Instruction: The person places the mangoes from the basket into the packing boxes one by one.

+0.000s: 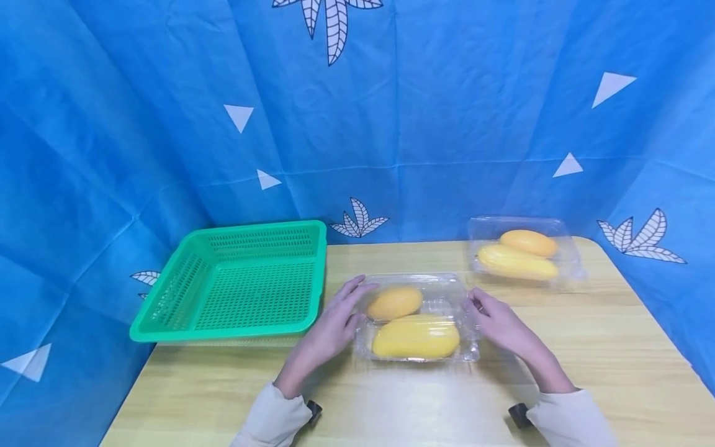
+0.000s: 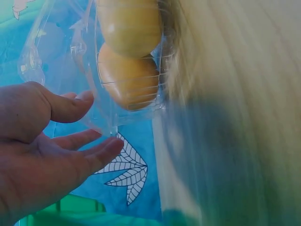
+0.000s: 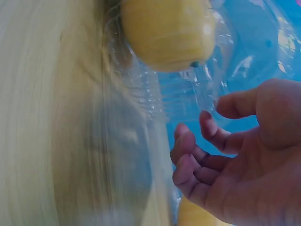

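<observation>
A clear plastic clamshell box lies in the middle of the table. Inside it are an orange-yellow mango and a longer, bright yellow fruit in front. My left hand is at the box's left side, fingers extended along its edge, thumb and fingers well apart in the left wrist view. At the right edge, my right hand has curled fingers; its thumb and index finger pinch the clear rim in the right wrist view. Whether the lid is fully closed cannot be told through the clear plastic.
A green perforated basket stands to the left, near the back edge. At the back right is another clear box with an orange fruit and a long yellow fruit. A blue patterned cloth hangs behind the wooden table.
</observation>
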